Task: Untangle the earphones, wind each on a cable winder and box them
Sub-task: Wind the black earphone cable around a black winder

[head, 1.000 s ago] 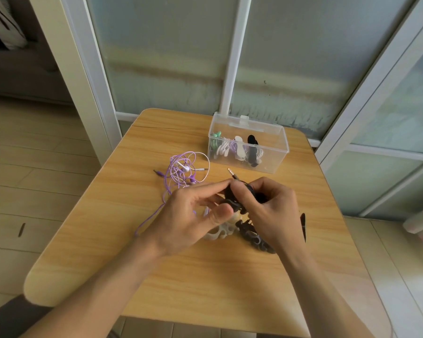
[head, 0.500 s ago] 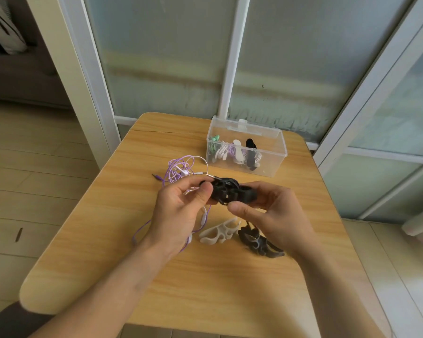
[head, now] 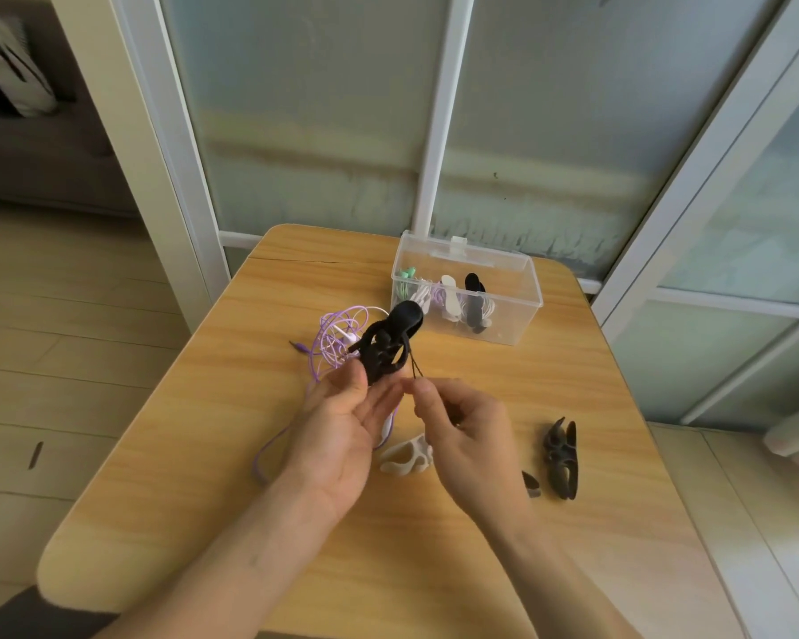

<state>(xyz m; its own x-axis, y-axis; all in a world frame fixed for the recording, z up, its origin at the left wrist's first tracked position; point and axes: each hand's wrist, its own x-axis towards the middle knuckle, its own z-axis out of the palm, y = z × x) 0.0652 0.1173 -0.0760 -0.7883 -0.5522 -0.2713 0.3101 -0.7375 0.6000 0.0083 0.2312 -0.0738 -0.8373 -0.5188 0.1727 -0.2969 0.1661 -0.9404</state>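
My left hand (head: 342, 431) holds a black cable winder (head: 388, 341) wrapped in black earphone cable, standing upright above the table. My right hand (head: 462, 431) pinches the thin loose ends of that black cable just right of the winder. A loose purple earphone (head: 337, 334) lies coiled on the table behind my left hand. A white winder (head: 407, 456) lies on the table between my hands, partly hidden. A bare black winder (head: 560, 458) lies to the right. The clear plastic box (head: 522, 315) at the back holds several wound earphones.
The wooden table (head: 434, 569) has rounded corners and stands against a white-framed frosted glass partition (head: 434, 131). A small dark piece (head: 530, 484) lies by the black winder. The purple cable trails toward the table's left edge.
The black wound winder has turned from lying sideways between both hands to standing upright in my left hand. My right hand let go of the winder and now pinches its loose cable ends.
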